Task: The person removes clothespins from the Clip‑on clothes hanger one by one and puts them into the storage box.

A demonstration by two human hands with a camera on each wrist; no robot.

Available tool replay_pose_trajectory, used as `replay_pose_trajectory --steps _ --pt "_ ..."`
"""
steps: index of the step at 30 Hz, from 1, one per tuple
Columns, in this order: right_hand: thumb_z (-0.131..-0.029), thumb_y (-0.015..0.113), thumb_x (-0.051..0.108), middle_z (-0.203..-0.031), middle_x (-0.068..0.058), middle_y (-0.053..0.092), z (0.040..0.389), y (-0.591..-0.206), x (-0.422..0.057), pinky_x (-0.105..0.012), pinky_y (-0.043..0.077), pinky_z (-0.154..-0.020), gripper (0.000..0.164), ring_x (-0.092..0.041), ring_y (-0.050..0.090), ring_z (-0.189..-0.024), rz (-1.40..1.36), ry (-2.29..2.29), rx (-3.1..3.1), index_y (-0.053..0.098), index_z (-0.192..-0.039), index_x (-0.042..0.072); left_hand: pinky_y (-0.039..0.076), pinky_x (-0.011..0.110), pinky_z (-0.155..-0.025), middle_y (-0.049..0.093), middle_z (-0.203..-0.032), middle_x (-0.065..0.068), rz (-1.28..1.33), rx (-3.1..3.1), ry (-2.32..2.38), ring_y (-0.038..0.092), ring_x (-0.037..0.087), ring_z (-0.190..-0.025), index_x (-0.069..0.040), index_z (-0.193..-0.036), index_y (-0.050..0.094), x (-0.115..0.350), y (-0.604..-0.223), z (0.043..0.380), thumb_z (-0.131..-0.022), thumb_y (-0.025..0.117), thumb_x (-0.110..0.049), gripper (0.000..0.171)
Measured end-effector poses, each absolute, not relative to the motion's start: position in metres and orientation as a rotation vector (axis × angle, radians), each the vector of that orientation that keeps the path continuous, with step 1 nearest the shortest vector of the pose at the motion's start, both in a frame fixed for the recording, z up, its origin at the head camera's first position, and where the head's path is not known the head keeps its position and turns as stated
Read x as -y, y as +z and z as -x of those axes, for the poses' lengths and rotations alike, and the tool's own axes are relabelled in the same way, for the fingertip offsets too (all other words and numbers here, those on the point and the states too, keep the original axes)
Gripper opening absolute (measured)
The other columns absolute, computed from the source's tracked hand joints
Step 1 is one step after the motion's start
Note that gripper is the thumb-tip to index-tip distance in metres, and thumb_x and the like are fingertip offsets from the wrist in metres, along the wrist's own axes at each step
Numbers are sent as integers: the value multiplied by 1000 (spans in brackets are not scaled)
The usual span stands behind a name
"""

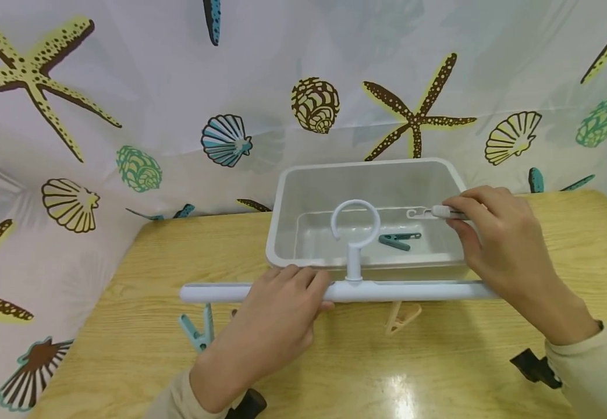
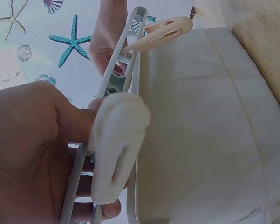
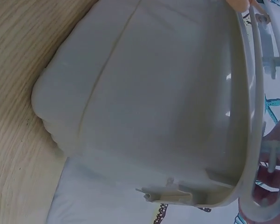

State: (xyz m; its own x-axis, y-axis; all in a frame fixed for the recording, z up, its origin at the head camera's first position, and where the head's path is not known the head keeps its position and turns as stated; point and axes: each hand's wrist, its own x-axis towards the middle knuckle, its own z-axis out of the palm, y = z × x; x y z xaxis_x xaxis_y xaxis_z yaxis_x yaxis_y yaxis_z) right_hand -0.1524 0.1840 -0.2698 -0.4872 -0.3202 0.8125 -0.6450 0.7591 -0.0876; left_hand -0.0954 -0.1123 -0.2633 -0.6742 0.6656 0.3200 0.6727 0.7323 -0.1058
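Observation:
My left hand grips the bar of a white clip hanger left of its round hook. A pale clothespin is pinched between the thumb and fingers of my right hand, over the right side of a white plastic bin. Inside that bin lies a dark teal clothespin. Below the hanger bar hang a light teal clothespin at the left end and a peach clothespin right of the hook. In the left wrist view, a cream clothespin hangs close by my left fingers.
The bin stands on a wood-grain table, just behind the hanger. A white cloth printed with starfish and shells hangs behind the table and along its left side. Black straps show near both sleeves.

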Motion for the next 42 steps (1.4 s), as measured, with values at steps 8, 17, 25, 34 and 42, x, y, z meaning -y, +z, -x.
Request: replay_pose_trajectory --steps 8,17,25,34,42 --pt "-77 74 -7 -92 -17 64 161 -270 -184 -49 43 -66 22 -36 58 -82 -723 434 2173 68 -98 -4 49 36 -68 61 -85 3 1057 2602 -25 61 20 -77 -8 -90 54 112 -263 95 -93 64 -23 18" --pt "-78 75 -5 -90 -16 63 173 -273 -182 -47 43 -64 20 -35 58 -79 -743 415 2206 67 -97 -3 50 36 -68 62 -85 3 1057 2601 -24 61 20 -78 -8 -90 55 113 -265 95 -93 65 -23 19" --pt "-81 72 -3 -92 -16 64 184 -267 -176 -48 46 -70 19 -35 58 -82 -758 411 2238 68 -100 -2 50 36 -69 62 -87 3 1063 2623 -28 61 20 -78 -8 -92 56 113 -265 94 -93 64 -23 18" --pt "-82 74 0 -94 -13 65 190 -268 -166 -46 47 -68 20 -33 59 -81 -783 428 2278 68 -101 -1 51 37 -70 62 -88 3 1055 2629 -17 61 21 -79 -8 -92 55 113 -266 94 -94 63 -24 18" --pt "-81 74 -2 -96 -16 66 190 -267 -164 -47 48 -70 25 -34 60 -82 -775 456 2265 65 -105 -2 49 34 -65 60 -83 2 1058 2618 -9 59 19 -74 -8 -90 55 115 -265 95 -94 63 -24 19"
